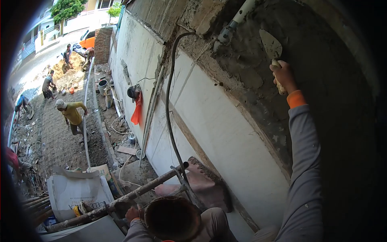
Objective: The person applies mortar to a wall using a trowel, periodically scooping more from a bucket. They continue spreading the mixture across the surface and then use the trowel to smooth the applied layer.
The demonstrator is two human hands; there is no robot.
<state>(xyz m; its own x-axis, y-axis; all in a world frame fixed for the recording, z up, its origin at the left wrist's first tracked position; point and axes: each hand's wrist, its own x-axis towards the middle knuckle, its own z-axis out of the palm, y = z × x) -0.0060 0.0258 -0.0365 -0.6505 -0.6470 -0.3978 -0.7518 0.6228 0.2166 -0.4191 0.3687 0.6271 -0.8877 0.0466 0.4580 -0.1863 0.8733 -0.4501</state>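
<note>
My right hand (284,76) is closed around the handle of a pointed trowel (271,43). Its blade lies against or close to the wet grey mortar (252,76) on the wall. Low in the view, my left hand (133,213) is curled at the left edge of a round, dark bucket (172,218), seemingly on its rim or wire handle; the exact grip is small and partly hidden. The bucket sits by my knee, and its inside is too dark to make out.
A scaffold pole (121,199) crosses below me, with a white sack (78,193) beside it. A dark hose (169,92) hangs along the white wall panel (225,117). A pipe (238,18) protrudes above. Down on the ground, a person in yellow (73,115) stands near several others.
</note>
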